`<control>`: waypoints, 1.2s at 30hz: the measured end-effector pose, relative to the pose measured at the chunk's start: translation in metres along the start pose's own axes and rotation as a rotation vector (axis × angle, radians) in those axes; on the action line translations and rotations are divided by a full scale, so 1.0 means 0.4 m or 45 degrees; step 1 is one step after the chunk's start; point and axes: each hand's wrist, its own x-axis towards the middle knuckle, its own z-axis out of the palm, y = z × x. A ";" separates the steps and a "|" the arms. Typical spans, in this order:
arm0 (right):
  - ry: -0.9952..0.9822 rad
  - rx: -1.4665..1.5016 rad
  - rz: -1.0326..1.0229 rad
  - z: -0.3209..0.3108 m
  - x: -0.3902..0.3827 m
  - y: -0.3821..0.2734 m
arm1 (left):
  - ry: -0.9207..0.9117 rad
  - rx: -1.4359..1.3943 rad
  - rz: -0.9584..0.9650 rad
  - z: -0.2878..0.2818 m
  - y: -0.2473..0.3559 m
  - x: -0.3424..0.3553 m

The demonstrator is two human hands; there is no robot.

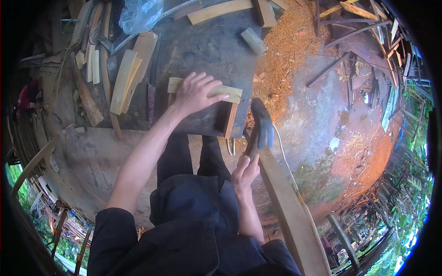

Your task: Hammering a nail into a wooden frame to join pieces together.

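Note:
A pale wooden strip (232,93) lies crosswise near the front of a dark worktop (202,48). My left hand (198,94) is closed over it, fingers across the far side and thumb along the top toward the right. Under its right end a reddish-brown wooden piece (231,120) runs toward me, reaching the worktop's near edge; a similar piece shows in part under the left end. My right hand (245,174) grips the handle of a claw hammer (262,122). The dark hammer head is raised, right of the wooden pieces and apart from them, slightly blurred.
A long wooden beam (287,202) and a pale cord (286,158) run along my right side. Loose boards (133,76) and a clear plastic bag (140,16) lie at the left and back. A short block (253,41) rests near sawdust (287,55). Scrap wood (363,41) is piled far right.

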 end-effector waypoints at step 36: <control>0.116 -0.018 0.083 0.015 -0.006 0.079 | 0.017 0.002 0.003 0.006 -0.005 0.000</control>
